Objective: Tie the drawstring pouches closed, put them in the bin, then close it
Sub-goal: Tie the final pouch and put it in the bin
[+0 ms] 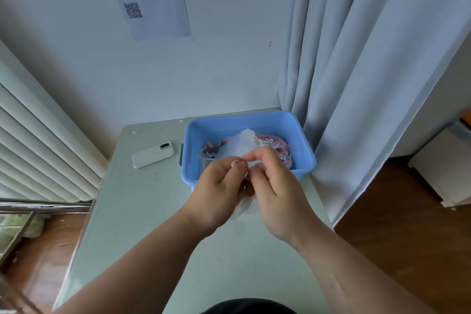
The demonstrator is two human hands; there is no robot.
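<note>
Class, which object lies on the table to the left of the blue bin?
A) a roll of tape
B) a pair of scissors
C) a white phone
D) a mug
C: a white phone lies flat on the table, left of the blue bin and apart from it; the left hand and right hand pinch a white pouch in front of the bin.

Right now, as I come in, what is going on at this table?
A person is holding a white pouch in both hands, the left hand and the right hand, just in front of the blue bin. The fingers pinch near its top, probably working the drawstring. The bin is open and already holds other pouches. A phone lies on the table, left of the bin.
</note>
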